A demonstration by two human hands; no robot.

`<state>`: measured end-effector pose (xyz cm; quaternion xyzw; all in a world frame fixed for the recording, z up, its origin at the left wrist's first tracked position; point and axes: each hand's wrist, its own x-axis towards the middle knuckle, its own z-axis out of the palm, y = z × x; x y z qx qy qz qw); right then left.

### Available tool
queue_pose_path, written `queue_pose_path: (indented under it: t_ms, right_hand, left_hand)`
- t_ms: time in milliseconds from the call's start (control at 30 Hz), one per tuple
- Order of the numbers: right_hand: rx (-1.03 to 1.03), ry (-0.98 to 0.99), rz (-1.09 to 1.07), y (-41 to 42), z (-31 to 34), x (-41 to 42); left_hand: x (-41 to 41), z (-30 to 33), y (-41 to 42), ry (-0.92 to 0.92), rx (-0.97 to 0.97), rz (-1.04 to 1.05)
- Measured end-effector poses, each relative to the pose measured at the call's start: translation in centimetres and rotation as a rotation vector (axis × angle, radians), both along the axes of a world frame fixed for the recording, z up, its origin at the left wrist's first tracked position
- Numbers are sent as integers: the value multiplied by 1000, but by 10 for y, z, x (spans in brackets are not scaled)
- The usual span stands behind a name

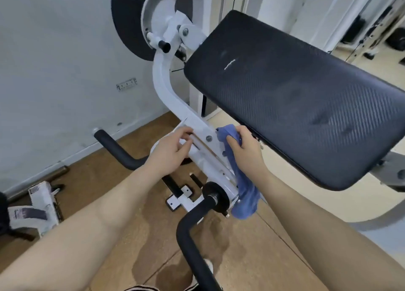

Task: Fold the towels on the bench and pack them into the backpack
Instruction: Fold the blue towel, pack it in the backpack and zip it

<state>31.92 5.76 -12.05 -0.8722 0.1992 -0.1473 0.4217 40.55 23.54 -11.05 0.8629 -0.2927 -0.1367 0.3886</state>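
A blue towel (246, 194) is bunched in my right hand (246, 150), which presses it against the white metal arm (198, 124) of a gym machine; its lower end hangs down beside the arm. My left hand (173, 148) grips the same white arm a little to the left, fingers curled over its edge. Just right of both hands lies the black padded bench (291, 93), tilted and bare on top. No backpack is in view.
A black curved handle (192, 231) juts toward me below the hands, and a second handle (118, 150) sticks out at left. A black weight disc (129, 21) hangs at the top. The floor is brown matting; white machine parts (41, 207) lie at the lower left.
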Motion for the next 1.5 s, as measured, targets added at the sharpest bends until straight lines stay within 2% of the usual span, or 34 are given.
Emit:
queue_pose_path:
  t_ms: [200, 400, 533, 733, 833, 900, 1000, 1200, 1333, 1500]
  right_hand:
    - [80, -124, 449, 89, 63, 29]
    - [168, -38, 858, 247, 98, 39]
    - [220, 39, 1086, 379, 98, 31]
    - [196, 238, 1348, 578, 70, 5]
    - [44, 207, 1411, 663, 65, 0]
    - [-121, 124, 1370, 716, 60, 2]
    - [-247, 81, 1317, 782, 44, 9]
    - [-402, 78, 1460, 901, 4, 55]
    - [-453, 94, 1523, 1002, 6, 104]
    - [-463, 41, 1532, 1104, 18, 151]
  left_hand:
    - [-5, 37, 88, -186, -147, 123]
    - [-49, 53, 245, -384, -224, 275]
    - [-91, 56, 378, -303, -211, 457]
    - [-166, 44, 560, -258, -12, 692]
    - [-190, 44, 633, -245, 71, 849]
    - [-199, 40, 678, -250, 67, 967]
    - [-201, 27, 734, -240, 52, 1131]
    - [-169, 4, 843, -139, 138, 1206]
    - [-130, 5, 934, -94, 166, 1296]
    - [-99, 3, 1034, 13, 228, 1306]
